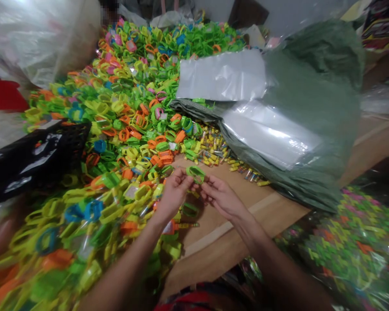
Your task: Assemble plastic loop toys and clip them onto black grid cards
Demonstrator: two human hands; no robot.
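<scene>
A small green plastic toy watch [196, 174], its band forming a loop, is pinched between my two hands over the brown tabletop [218, 216]. My left hand [177, 186] grips its left side with thumb and fingers. My right hand [218, 193] closes on its right lower side, and those fingertips are partly hidden. Just below my hands, another green loop [190, 210] lies on the table. A big heap of similar loops [126, 116] in green, yellow, orange, blue and pink spreads to the left and behind. Several small yellow tubes [212, 144] lie beyond my hands.
To the right a dark green sack [314, 99] covers part of the table, with silvery-white plastic sheets [223, 77] on it. A black crate [35, 155] stands at left, near a red container [4, 96]. Bagged colourful pieces [356, 242] sit below the table's right edge.
</scene>
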